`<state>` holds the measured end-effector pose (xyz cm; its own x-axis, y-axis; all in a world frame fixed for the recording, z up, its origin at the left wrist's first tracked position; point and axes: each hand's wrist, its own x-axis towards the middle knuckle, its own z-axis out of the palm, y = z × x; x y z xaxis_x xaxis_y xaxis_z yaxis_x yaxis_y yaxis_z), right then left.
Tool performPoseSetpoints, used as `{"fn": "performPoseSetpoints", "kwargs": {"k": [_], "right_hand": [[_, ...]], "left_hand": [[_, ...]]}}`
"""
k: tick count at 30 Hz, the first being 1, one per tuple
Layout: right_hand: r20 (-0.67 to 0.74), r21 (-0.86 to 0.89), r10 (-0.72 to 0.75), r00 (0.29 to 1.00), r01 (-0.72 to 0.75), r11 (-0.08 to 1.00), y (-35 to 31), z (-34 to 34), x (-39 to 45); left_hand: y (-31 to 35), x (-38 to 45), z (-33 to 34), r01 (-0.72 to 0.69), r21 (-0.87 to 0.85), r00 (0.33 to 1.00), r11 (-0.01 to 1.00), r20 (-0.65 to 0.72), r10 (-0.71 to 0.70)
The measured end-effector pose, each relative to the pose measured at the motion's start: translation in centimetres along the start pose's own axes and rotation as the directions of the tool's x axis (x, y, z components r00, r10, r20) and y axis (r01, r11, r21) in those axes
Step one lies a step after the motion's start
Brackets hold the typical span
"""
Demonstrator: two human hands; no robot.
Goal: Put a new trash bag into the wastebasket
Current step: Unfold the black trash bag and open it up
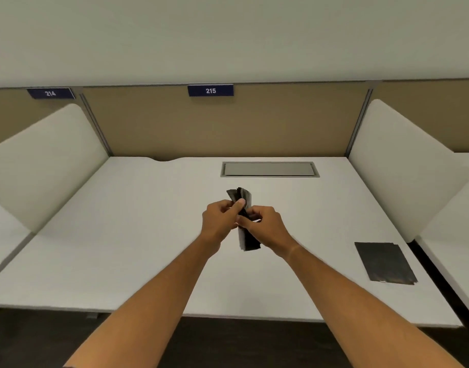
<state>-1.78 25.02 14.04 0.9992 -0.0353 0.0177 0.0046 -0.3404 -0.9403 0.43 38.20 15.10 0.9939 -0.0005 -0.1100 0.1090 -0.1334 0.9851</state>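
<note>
A folded black trash bag (248, 241) is held upright above the middle of the white desk (137, 235). My left hand (220, 221) pinches its upper part with thumb and fingers. My right hand (265, 227) grips its middle from the right side. The bag's top end fans out a little above my fingers, and its lower end hangs below my hands. No wastebasket is in view.
A flat stack of folded black bags (385, 262) lies near the desk's right edge. A grey cable hatch (270, 169) sits at the back. White side dividers (403, 166) and a tan back panel with the label 215 (210, 90) enclose the desk.
</note>
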Motion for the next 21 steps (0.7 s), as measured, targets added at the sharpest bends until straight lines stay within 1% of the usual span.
{"fn": "performPoseSetpoints", "kwargs": {"k": [2,5,10,12,15,19,21], "right_hand": [[0.017,0.041,0.005,1.000,-0.006,0.999,-1.2,2.2,-0.4],[-0.020,0.075,0.017,1.000,-0.016,0.997,-2.4,4.9,-0.9],[-0.070,-0.037,0.033,0.997,-0.036,0.999,-3.8,7.5,-1.5],[-0.083,-0.047,0.046,0.995,-0.050,0.998,-3.9,7.6,-1.5],[-0.077,0.013,0.080,0.994,-0.079,0.997,-4.0,7.1,-1.1],[-0.041,0.103,0.121,0.992,-0.116,0.988,-4.2,6.1,-0.4],[-0.062,0.139,0.146,0.987,-0.136,0.981,-4.2,5.2,0.0]], "left_hand": [[-0.3,-0.2,-2.7,-0.017,0.009,1.000,1.000,0.000,0.017],[-0.6,-0.4,-5.6,-0.028,0.005,1.000,1.000,0.010,0.028],[-0.5,-0.8,-7.7,0.027,-0.077,0.999,0.997,0.044,-0.023],[-0.4,-0.9,-8.0,0.050,-0.091,0.998,0.995,0.042,-0.047],[-0.1,-1.0,-8.0,0.061,-0.106,0.998,0.993,0.034,-0.057],[0.5,-0.8,-7.7,0.007,-0.068,1.000,0.998,-0.023,-0.009],[1.0,-0.7,-7.9,-0.028,-0.044,0.999,0.999,-0.042,0.026]]}}
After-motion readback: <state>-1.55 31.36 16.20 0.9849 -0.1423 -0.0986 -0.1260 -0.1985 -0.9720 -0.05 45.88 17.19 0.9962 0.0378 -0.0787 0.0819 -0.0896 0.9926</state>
